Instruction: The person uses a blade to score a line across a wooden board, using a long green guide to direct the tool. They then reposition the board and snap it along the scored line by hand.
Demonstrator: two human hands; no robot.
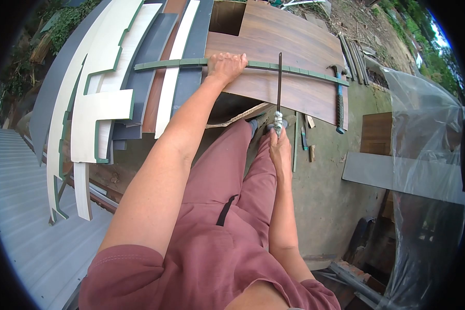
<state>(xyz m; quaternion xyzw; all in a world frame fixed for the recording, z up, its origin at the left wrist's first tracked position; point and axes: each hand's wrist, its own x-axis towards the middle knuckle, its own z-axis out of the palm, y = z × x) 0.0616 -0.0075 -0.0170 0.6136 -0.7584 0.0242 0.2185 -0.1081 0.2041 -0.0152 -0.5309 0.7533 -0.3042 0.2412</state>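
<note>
My left hand [226, 67] is closed around a long narrow green strip [299, 71] that lies across the brown wood-grain board [294, 39]. Evenly spaced marks run along the strip. In my right hand [279, 147] is the handle of a saw [279, 85]; its thin dark blade points away from me and crosses the strip to the right of my left hand. A hammer [339, 101] with a blue and black handle rests at the board's right edge, its head near the strip's right end.
Cut white panels with green edges [108, 106] and grey boards [150, 57] are stacked at the left. Wood scraps [311, 152] lie on the concrete floor [320, 181]. At the right, clear plastic sheeting [423, 119] hangs over a grey panel [372, 169].
</note>
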